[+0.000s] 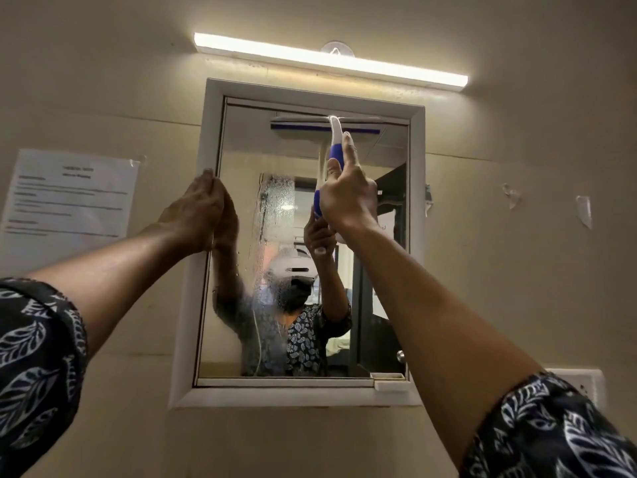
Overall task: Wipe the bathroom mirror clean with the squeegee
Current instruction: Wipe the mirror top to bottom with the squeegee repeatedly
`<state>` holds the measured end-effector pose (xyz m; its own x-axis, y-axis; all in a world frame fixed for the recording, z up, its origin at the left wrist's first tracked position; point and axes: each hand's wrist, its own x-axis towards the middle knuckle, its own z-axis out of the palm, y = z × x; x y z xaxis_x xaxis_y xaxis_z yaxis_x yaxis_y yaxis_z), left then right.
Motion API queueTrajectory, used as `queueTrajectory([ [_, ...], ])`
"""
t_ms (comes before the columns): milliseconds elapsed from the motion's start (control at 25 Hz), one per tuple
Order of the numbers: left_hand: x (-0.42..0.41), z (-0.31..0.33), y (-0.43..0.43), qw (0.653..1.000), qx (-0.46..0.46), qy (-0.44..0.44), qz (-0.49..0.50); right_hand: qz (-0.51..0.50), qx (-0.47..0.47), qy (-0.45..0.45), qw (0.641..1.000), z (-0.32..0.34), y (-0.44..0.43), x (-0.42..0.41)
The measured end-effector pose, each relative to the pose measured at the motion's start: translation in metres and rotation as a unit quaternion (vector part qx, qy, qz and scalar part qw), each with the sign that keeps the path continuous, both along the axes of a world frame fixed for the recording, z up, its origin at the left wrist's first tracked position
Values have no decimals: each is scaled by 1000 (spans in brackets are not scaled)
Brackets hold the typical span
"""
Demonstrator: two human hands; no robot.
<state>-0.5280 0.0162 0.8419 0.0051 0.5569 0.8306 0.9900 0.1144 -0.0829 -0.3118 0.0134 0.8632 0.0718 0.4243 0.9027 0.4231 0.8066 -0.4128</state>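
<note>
Right hand clenched round the squeegee handle, index finger laid straight up along the grip, thumb on its near side. Handle is smooth curved plastic, blue in the grip section, white at the neck. Its long straight blade bar, white with a blue strip, lies horizontal and flat against the glass right at the top edge of the mirror, right of centre.

Left hand not holding anything: fingers together, flat palm pressed on the mirror's left edge where glass meets frame. Both forearms bare, reaching up; sleeves dark fabric with a white leaf print.

Mirror is rectangular, taller than wide, set in a wide white bevelled frame. A vertical band of the glass left of centre is fogged and beaded with droplets; the glass to the right of it looks clear and shiny. Small white boxy catch at the lower right corner of the frame.

Long thin LED bar light, lit, mounted just above the frame, tilted in view. Clear round suction hook just behind it. Printed paper sheet taped on the matte cream wall to the left, text too blurred to read. Bits of clear tape on the wall to the right. White switch plate lower right, partly behind the right arm.
</note>
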Motion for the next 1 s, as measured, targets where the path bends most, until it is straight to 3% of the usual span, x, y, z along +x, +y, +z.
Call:
queueTrajectory([
  [320,-10,1,2,999,10,31,25,27,2,39,999,17,6,-21],
  [600,-26,1,6,999,-18,31,10,-7,-19,16,1000,5,4,-20],
  [1000,-29,-1,9,1000,-5,27,-3,-11,-97,-38,995,-125,-21,-26],
])
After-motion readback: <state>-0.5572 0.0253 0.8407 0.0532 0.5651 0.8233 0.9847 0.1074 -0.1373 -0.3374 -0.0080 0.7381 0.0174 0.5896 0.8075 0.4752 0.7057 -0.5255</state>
